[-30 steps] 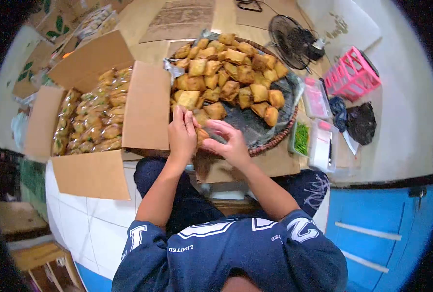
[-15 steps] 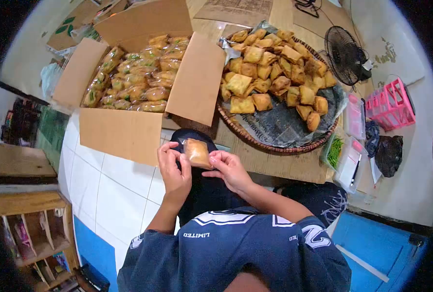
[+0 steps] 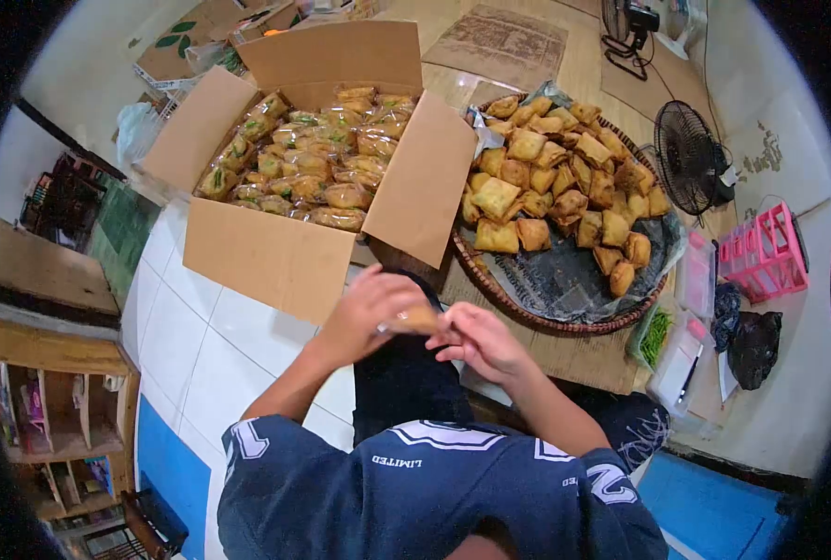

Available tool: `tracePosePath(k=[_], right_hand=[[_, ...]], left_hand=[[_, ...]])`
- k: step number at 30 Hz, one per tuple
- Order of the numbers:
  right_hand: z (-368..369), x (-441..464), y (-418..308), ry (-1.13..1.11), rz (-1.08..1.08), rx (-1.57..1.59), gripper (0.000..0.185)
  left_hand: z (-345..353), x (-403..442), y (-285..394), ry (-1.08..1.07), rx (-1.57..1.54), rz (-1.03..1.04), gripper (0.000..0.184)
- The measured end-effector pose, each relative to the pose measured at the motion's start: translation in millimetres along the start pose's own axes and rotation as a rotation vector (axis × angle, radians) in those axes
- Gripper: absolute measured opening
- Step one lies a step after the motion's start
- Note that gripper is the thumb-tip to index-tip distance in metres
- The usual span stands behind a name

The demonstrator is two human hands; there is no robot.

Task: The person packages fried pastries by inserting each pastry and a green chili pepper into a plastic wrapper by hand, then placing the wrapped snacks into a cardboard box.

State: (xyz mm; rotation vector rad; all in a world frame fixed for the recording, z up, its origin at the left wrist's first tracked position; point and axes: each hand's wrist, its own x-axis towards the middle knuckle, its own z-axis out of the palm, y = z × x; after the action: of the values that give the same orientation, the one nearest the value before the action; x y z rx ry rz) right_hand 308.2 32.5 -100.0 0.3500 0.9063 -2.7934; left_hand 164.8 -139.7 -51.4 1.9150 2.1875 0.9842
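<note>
One fried pastry in a clear plastic wrapper (image 3: 415, 320) is held between my hands above my lap, slightly blurred by motion. My left hand (image 3: 367, 315) is closed round its left end. At the other end, the fingertips of my right hand (image 3: 483, 343) pinch the corner of the wrapper. Beyond my left hand stands an open cardboard box (image 3: 271, 257), filled with wrapped pastries (image 3: 308, 168) that have green bits beside them. A round woven tray (image 3: 565, 322) lined with dark plastic carries a pile of unwrapped golden pastries (image 3: 528, 145).
Right of the tray are a container of green chillies (image 3: 656, 338), a lidded plastic box (image 3: 679, 359), a pink basket (image 3: 766, 252) and a black plastic bag (image 3: 753, 350). A black fan (image 3: 686, 159) stands behind them. Wooden shelves (image 3: 61, 411) are at the lower left.
My left hand has turned over the wrapped pastry, its back now facing up, and the pastry is tilted more on edge. My right hand has shifted slightly right. The view has shifted too.
</note>
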Motion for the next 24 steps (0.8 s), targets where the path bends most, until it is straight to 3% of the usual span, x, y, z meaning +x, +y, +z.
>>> tracePosePath(k=[1, 3, 4, 5, 6, 7, 8, 9, 10, 12, 14, 16, 17, 18, 19, 21, 22, 24], right_hand=[[5, -9, -13, -0.012, -0.072, -0.013, 0.024], [-3, -34, -39, 0.032, -0.237, -0.187, 0.031], [-14, -49, -51, 0.049, -0.334, -0.236, 0.032], [-28, -68, -66, 0.153, -0.420, -0.341, 0.034], [-41, -91, -80, 0.269, -0.504, -0.448, 0.035], [-52, -115, -95, 0.369, -0.613, -0.497, 0.034], [-63, -140, -111, 0.471, -0.720, -0.550, 0.032], [-84, -167, -127, 0.653, -0.784, -0.611, 0.030], [-107, -195, -142, 0.833, -0.843, -0.669, 0.028], [-161, -250, -162, 1.259, -0.928, -0.821, 0.023], [-209, -297, -173, 1.540, -0.852, -1.011, 0.022], [-289, -338, -172, 1.710, -0.701, -1.520, 0.015], [-281, -334, -166, 1.753, -0.566, -1.558, 0.012], [-294, -336, -157, 1.755, -0.481, -1.692, 0.013], [-324, -344, -151, 1.607, -0.299, -1.678, 0.014], [-341, -346, -136, 1.402, -0.235, -1.909, 0.023], [-346, -346, -131, 1.329, -0.180, -1.950, 0.028], [-355, -342, -132, 1.292, -0.125, -1.931, 0.028]], left_hand=[[-12, 5, -4, 0.170, -0.063, 0.009, 0.049], [-40, 1, -35, 0.384, 0.008, -0.180, 0.042], [-63, 4, -51, 0.385, -0.074, -0.335, 0.046], [-81, 4, -64, 0.490, 0.368, -0.277, 0.050], [-96, 6, -77, 0.466, 0.354, -0.349, 0.053], [-109, 5, -96, 0.363, 0.151, -0.541, 0.055], [-116, 9, -107, 0.210, 0.368, -0.621, 0.058], [-120, -4, -150, 0.069, 0.422, -0.547, 0.061], [-116, -14, -178, -0.011, 0.686, -0.363, 0.056], [-109, 2, -186, -0.174, 0.765, -0.365, 0.047], [-104, 16, -216, -0.312, 0.434, -0.655, 0.051], [-97, 26, -208, -0.261, 0.452, -0.574, 0.055], [-95, 25, -204, -0.198, 0.479, -0.517, 0.059], [-90, 6, -247, -0.276, 0.826, -0.317, 0.070], [-94, 6, -241, -0.274, 0.823, -0.303, 0.070], [-113, 11, -223, -0.233, 0.356, -0.356, 0.087], [-115, 13, -220, -0.236, 0.359, -0.350, 0.087], [-117, 19, -212, -0.054, -0.110, -0.757, 0.096]])
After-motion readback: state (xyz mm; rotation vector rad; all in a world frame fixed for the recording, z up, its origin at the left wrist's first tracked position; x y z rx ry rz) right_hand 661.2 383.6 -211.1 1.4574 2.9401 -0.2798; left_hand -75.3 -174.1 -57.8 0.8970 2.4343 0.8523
